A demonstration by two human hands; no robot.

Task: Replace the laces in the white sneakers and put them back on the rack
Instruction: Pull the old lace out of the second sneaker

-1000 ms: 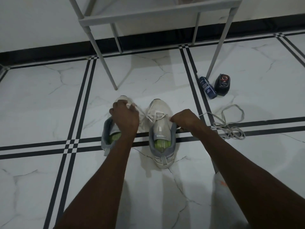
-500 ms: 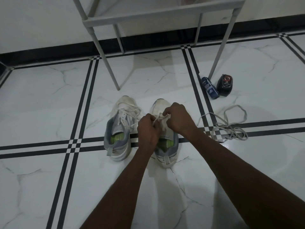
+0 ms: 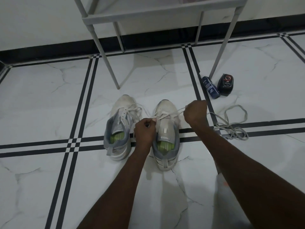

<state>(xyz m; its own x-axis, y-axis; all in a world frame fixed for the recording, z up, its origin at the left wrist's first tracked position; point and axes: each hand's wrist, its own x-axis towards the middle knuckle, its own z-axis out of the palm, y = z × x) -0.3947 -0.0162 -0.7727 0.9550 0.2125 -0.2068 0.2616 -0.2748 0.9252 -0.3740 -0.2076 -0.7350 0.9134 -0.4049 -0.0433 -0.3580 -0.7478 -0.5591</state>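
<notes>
**Hands drawn apart over the right-hand sneaker**

Half a second ago my two hands were bunched together over the tongue of the right-hand sneaker (image 3: pixel 165 129); now they have pulled apart. My left hand (image 3: pixel 145 132) sits at that shoe's left edge, fingers curled and pinching one end of the white lace (image 3: pixel 165 115) by the upper eyelets. My right hand (image 3: pixel 195 113) has swung out past the shoe's toe side, toward the black floor stripe, fingers closed into a fist round the other end, so the lace runs taut across the shoe between my fists.

The left-hand sneaker (image 3: pixel 120 128) stands untouched just beside it, where it was, its own lace loose over the front. Both shoes are on the marble floor (image 3: pixel 49 100), toes toward the rack (image 3: pixel 158 13), whose legs stand beyond them. The spare grey lace (image 3: pixel 231 123) lies tangled to the right of my right wrist, unmoved. Further back, by a rack leg, the blue bottle (image 3: pixel 210 86) and the black container (image 3: pixel 225 84) lie side by side as before.
</notes>
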